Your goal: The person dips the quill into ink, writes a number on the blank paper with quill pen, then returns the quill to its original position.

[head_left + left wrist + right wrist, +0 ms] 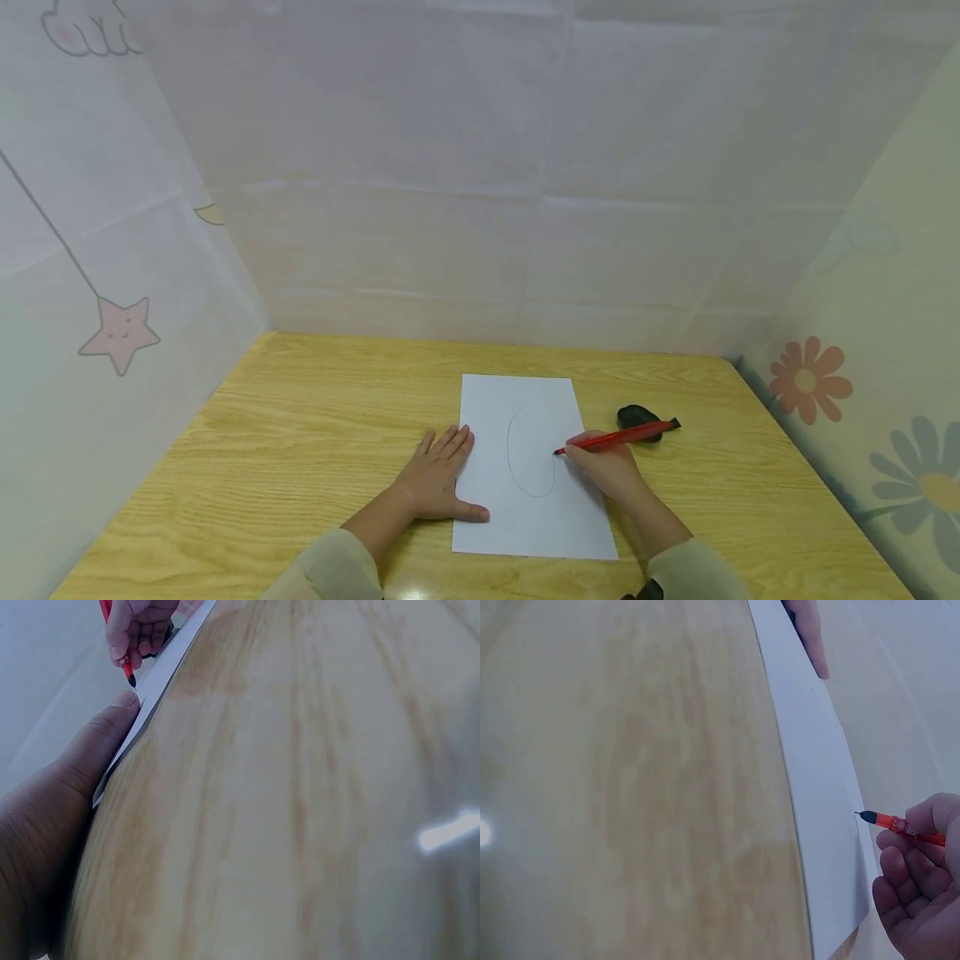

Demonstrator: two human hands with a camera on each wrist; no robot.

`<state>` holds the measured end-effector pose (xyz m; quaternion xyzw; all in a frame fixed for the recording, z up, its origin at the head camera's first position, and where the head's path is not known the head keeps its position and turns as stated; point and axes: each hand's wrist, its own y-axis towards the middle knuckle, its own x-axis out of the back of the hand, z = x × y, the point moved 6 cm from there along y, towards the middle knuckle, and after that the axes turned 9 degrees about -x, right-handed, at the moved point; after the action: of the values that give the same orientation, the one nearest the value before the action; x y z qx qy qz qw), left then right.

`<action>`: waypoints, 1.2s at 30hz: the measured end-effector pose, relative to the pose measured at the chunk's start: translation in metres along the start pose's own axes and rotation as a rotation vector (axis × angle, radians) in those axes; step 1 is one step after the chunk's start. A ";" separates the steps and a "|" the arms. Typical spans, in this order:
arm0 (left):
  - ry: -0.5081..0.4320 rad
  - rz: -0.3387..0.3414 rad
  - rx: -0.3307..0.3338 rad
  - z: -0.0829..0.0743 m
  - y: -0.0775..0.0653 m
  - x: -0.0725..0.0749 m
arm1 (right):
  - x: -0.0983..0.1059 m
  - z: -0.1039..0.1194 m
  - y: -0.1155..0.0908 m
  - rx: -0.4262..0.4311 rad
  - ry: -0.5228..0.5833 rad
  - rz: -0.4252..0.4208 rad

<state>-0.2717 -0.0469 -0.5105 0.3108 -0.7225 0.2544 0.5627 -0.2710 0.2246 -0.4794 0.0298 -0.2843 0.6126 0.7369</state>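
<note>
A white sheet of paper (534,467) lies on the wooden table (300,433) with a thin curved line drawn on it. My left hand (438,479) lies flat with straight fingers, pressing the sheet's left edge; its thumb (101,739) shows at the paper's border (161,671). My right hand (609,467) grips a red pen (618,437), its tip touching the paper at the right side of the curve. The right wrist view shows the pen (900,823) over the sheet (817,787) and the right hand (922,885).
A small black object (639,417) lies on the table just right of the paper, behind the pen. Pale fabric walls with star and flower prints enclose the table on three sides.
</note>
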 end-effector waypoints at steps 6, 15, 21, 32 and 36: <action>-0.001 -0.002 0.002 0.001 0.000 0.000 | -0.001 0.002 0.000 0.006 -0.015 0.015; -0.002 0.001 0.006 0.000 0.000 0.000 | -0.002 0.005 0.001 0.007 -0.007 0.003; -0.011 -0.001 0.006 0.001 0.001 -0.001 | -0.003 0.006 0.001 0.001 -0.005 -0.005; -0.013 -0.002 0.009 0.000 0.000 0.000 | -0.007 0.008 0.002 -0.023 0.005 -0.001; -0.008 -0.002 0.008 0.001 0.000 -0.001 | -0.008 0.009 0.003 -0.016 -0.006 -0.002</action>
<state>-0.2721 -0.0472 -0.5112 0.3147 -0.7236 0.2553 0.5587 -0.2784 0.2149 -0.4760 0.0258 -0.2914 0.6094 0.7369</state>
